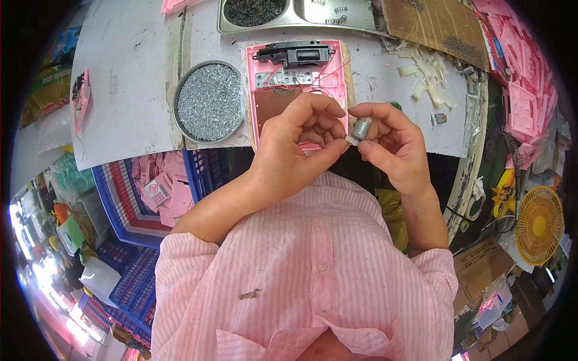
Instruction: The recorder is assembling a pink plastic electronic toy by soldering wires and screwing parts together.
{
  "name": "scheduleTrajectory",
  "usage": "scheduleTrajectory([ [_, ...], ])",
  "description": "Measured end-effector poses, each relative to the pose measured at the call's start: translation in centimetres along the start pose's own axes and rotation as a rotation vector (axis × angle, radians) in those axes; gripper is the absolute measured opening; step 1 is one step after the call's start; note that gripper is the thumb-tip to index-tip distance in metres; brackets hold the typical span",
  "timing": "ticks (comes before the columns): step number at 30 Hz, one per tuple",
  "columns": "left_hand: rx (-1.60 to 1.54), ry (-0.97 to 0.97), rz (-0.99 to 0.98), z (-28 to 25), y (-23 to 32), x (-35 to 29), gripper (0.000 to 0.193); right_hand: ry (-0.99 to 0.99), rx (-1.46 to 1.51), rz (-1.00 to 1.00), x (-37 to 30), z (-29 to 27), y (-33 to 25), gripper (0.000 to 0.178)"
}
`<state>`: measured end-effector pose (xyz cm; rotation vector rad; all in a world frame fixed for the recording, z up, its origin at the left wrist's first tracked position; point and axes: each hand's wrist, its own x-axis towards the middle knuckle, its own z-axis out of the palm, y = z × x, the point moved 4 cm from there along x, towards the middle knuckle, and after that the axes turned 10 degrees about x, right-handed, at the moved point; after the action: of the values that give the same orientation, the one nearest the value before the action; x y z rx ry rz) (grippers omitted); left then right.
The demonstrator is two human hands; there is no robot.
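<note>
R hand (pixel 394 147) grips sm. silver motor (pixel 361 129), just right of pink housing (pixel 253 114). L hand (pixel 301 135) curled, thumb tip at white pc (pixel 351 141), motor's nr end; pinch? can't tell. Prob. best: motor steady, pc square, gentle pressure.

Pink is set against silver, black and blue.
Silver is shown by the small motor (pixel 362 128), white by the piece (pixel 351 141) beside it. The casing (pixel 253 81) is coloured pink, with a brown area seen within; black is added by the module (pixel 307 55), grey by the plate (pixel 278 80), red by the thin wires (pixel 333 70). Silvery grey is given by the screws (pixel 211 102), pale cream by the plastic pieces (pixel 430 78). The shirt (pixel 271 253) is patterned with narrow pink and white stripes. The crate (pixel 109 192) is coloured blue, with red and white lattice inside. The fan (pixel 537 224) is finished in yellow.
</note>
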<state>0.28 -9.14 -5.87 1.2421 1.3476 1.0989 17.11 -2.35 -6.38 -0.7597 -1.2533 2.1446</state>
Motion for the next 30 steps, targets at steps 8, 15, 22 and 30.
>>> scheduleTrajectory([
  [8, 0.089, 0.004, 0.100, -0.5, 0.4, -0.4, 0.041, 0.011, -0.166, -0.113, -0.4, 0.9, -0.3, 0.041],
  [15, 0.012, 0.010, 0.113, -1.0, 1.2, -0.7, 0.041, -0.026, -0.441, -0.407, -0.6, 1.8, -0.8, 0.045],
  [22, 0.160, 0.075, 0.279, -1.3, 1.3, -1.2, 0.034, -0.079, -0.828, -0.795, -0.7, 2.2, -1.7, 0.052],
  [30, 0.422, 0.270, 0.612, -1.3, 1.8, -1.3, 0.032, -0.174, -0.863, -0.621, 0.3, 2.6, -4.3, 0.038],
])
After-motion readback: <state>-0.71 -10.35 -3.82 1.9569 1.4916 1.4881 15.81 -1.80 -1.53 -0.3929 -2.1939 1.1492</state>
